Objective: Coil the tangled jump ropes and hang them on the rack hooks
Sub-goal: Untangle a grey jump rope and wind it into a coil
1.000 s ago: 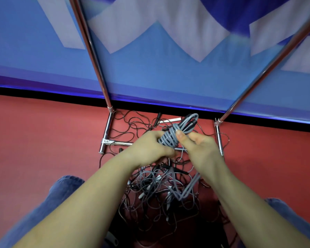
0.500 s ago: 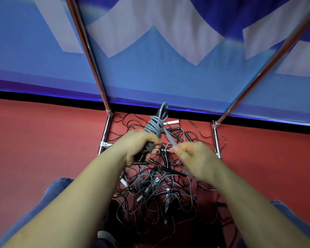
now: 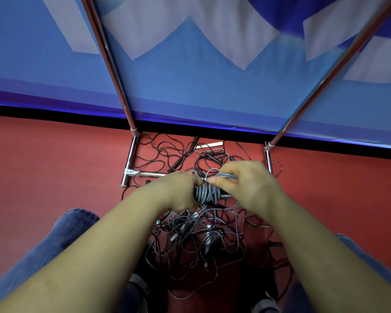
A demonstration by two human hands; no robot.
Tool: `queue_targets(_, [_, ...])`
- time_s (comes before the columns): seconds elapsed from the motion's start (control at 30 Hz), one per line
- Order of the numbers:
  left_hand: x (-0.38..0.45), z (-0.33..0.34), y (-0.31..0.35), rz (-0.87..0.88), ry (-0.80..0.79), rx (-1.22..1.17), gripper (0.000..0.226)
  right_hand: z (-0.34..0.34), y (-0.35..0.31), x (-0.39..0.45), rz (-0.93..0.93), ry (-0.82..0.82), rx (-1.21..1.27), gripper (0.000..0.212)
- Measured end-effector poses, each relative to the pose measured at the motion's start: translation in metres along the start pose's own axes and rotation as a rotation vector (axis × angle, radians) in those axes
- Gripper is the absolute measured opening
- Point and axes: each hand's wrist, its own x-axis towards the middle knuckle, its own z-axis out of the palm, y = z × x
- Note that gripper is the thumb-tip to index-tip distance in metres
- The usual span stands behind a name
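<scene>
Together, the left hand (image 3: 178,190) grips a wound grey rope bundle (image 3: 207,193) while the right hand (image 3: 246,184) pinches its loose strand above the tangled pile (image 3: 201,233) on the floor (image 3: 54,166).

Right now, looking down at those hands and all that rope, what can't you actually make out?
- Rack hooks: head view, the rack poles run off the top edge, so no hooks show.
- Grey rope bundle: its ends are hidden under the left hand and right hand.
- Rope pile: too tangled to count the ropes.
- Rack base bar: its right part is hidden behind the hands.
</scene>
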Motion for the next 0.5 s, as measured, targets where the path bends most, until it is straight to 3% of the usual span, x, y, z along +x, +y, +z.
queue_targets(0.13, [-0.002,0.001,0.005,0.157,0.064,0.047,0.041,-0.002,0.014,0.005,0.166,0.001,0.143,0.037])
queue_targets(0.3, [-0.006,0.009,0.006,0.357,0.258,0.139,0.048,-0.006,0.022,0.002,0.369,-0.242,0.281,0.048])
queue_targets(0.5, [-0.012,0.002,0.002,0.397,0.255,-0.258,0.029,-0.011,0.017,0.0,0.484,-0.395,0.717,0.038])
